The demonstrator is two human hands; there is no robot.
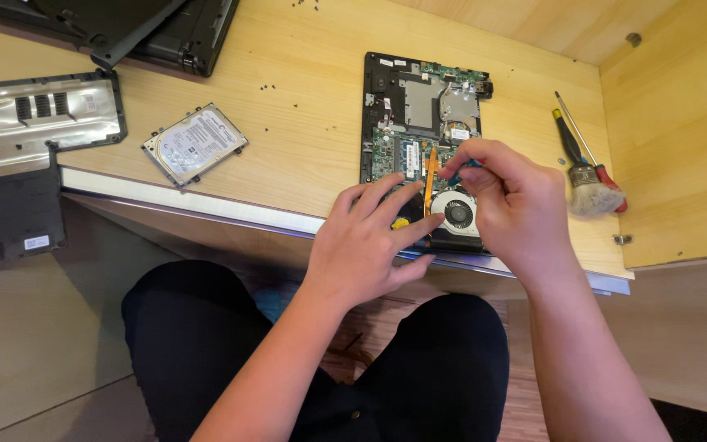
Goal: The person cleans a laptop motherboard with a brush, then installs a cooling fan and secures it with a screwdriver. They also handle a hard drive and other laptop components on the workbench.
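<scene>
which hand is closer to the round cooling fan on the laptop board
Right. The right hand is just above and beside the cooling fan, fingertips pinched close to it. The left hand rests flat on the laptop board, to the fan's left.

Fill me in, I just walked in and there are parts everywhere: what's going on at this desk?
A seated person is working on a bare laptop board at the desk edge. The left hand rests flat on the board's near end by the fan. The right hand pinches something small above the fan; what it is cannot be told. A hard drive, a cover panel, loose screws, a screwdriver and a brush lie around.
</scene>
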